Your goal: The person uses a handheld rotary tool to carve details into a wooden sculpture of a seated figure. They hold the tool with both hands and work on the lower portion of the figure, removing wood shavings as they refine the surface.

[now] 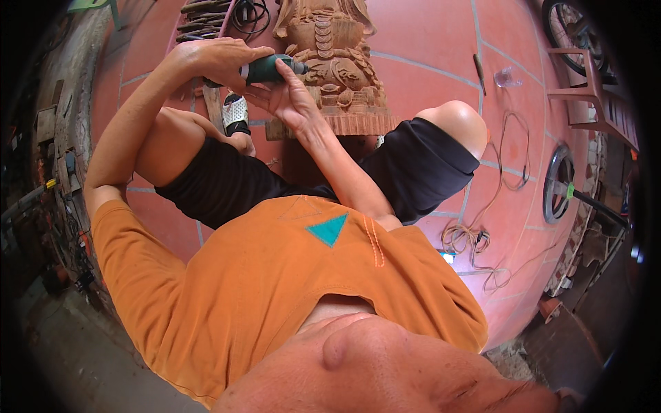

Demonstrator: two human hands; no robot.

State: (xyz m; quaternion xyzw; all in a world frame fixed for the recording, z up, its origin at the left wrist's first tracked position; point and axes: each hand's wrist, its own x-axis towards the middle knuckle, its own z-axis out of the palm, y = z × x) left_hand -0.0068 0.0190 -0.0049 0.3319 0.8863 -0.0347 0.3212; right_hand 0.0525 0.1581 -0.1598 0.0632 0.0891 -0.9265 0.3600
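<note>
While left hand + right hand hold green tool | statue near

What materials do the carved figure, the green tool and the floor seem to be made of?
Carved figure: probably unpolished wood; the brown surface looks matt and finely cut, though clay remains possible.
Green tool: likely a plastic casing, judging by its smooth, even colour.
Floor: reddish tiles, perhaps terracotta or ceramic, with pale joints and a slight sheen.

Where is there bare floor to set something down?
Bare floor lies between the carving and the dark stick on its right. Left of the carving is crowded: left hand, right hand, green power tool, row of tools, black cable. Farther right, a cord loops.
</note>
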